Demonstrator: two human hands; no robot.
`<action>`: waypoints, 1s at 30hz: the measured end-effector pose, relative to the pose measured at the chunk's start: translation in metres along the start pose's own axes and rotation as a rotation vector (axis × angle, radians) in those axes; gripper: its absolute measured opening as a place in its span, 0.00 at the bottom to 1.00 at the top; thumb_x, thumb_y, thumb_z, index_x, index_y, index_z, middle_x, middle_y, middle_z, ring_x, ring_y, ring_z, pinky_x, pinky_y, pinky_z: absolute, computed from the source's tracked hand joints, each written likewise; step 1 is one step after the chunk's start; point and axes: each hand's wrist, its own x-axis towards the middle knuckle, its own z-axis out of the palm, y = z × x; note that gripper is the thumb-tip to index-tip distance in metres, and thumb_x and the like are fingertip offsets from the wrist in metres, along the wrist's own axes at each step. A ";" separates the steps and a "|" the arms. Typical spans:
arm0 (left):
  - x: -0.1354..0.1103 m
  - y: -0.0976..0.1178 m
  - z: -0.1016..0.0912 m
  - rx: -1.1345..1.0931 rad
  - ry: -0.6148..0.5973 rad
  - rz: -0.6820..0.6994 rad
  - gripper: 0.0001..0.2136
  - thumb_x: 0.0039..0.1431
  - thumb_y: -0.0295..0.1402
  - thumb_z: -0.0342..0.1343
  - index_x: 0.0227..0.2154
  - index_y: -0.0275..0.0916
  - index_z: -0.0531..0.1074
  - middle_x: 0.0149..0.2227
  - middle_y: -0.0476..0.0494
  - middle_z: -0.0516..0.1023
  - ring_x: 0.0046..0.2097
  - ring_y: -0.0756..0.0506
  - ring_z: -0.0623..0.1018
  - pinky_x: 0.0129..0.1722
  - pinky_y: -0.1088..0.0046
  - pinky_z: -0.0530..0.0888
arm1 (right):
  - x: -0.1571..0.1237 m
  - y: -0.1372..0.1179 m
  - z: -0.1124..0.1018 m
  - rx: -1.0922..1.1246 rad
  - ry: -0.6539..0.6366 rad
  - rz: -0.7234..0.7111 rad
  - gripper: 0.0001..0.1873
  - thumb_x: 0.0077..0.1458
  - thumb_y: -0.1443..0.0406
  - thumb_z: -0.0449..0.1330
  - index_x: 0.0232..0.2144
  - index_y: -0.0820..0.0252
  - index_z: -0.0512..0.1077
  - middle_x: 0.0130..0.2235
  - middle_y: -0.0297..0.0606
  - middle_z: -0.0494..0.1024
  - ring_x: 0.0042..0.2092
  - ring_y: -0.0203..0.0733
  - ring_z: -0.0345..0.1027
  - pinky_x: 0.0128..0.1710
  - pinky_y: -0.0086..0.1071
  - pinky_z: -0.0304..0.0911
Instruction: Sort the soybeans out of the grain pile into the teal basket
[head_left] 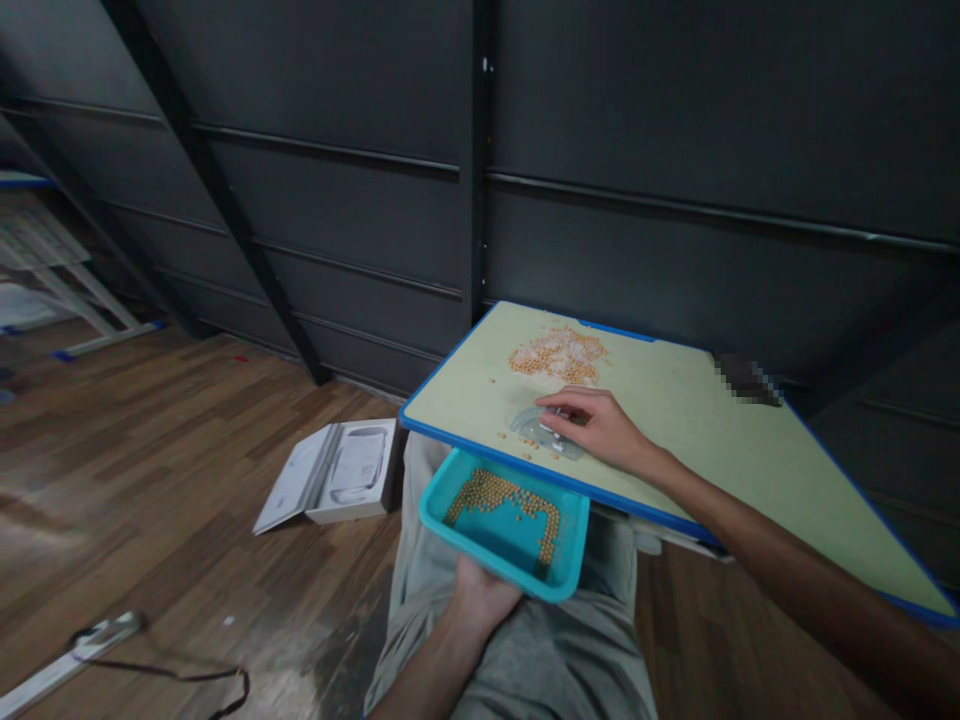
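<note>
Two hands of mine are at work, one on each thing. One teal tray (pixel 561 560) sits below the near edge of the single desk (pixel 712 440), over my lap. My left hand (pixel 480 595) holds it from underneath at its near rim, fingers hidden under the base. One patch of yellow beans (pixel 495 492) lies in it, too many to count, spread along the far side and down the right wall.

One clear plastic piece (pixel 534 428) lies flat on the desk close to the blue edge, just above the tray. My right hand (pixel 596 430) rests on it palm down, fingers stretched to the left over its top. The piece pokes out past my fingertips. Whether my thumb grips it from below I cannot tell.

One mixed pile (pixel 559 355) of beans and white grains lies farther back on the desk, near my fingers but not touching them. A handful of stray beans (pixel 501 434) dot the surface around the plastic piece.

One open white box (pixel 337 475) lies on the wooden floor to the left, and one dark cable (pixel 172 675) trails nearer me.
</note>
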 end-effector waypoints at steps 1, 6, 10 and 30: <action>0.000 0.001 0.001 -0.002 0.000 0.002 0.19 0.64 0.39 0.42 0.51 0.47 0.73 0.49 0.46 0.80 0.54 0.37 0.75 0.60 0.52 0.62 | 0.000 -0.001 0.001 0.003 -0.008 0.000 0.12 0.58 0.61 0.61 0.44 0.51 0.77 0.39 0.36 0.80 0.35 0.38 0.71 0.33 0.33 0.64; -0.001 0.001 0.009 0.020 0.017 0.024 0.18 0.64 0.41 0.43 0.47 0.46 0.76 0.47 0.47 0.81 0.54 0.38 0.74 0.61 0.53 0.61 | -0.001 -0.010 0.003 0.040 -0.067 -0.018 0.12 0.57 0.60 0.61 0.44 0.52 0.77 0.39 0.36 0.80 0.34 0.37 0.70 0.32 0.32 0.64; -0.002 0.001 0.010 0.040 0.014 0.027 0.19 0.64 0.41 0.41 0.46 0.48 0.76 0.48 0.49 0.81 0.57 0.38 0.72 0.62 0.50 0.60 | -0.003 -0.016 0.004 0.051 -0.101 -0.043 0.13 0.58 0.60 0.61 0.45 0.52 0.77 0.38 0.36 0.80 0.34 0.37 0.70 0.33 0.33 0.65; -0.006 0.018 -0.011 0.006 0.022 0.027 0.19 0.61 0.45 0.44 0.42 0.47 0.78 0.46 0.44 0.82 0.61 0.37 0.68 0.64 0.52 0.57 | 0.112 -0.004 0.032 -0.345 0.082 -0.132 0.10 0.60 0.63 0.58 0.42 0.53 0.77 0.44 0.39 0.80 0.41 0.46 0.73 0.41 0.41 0.64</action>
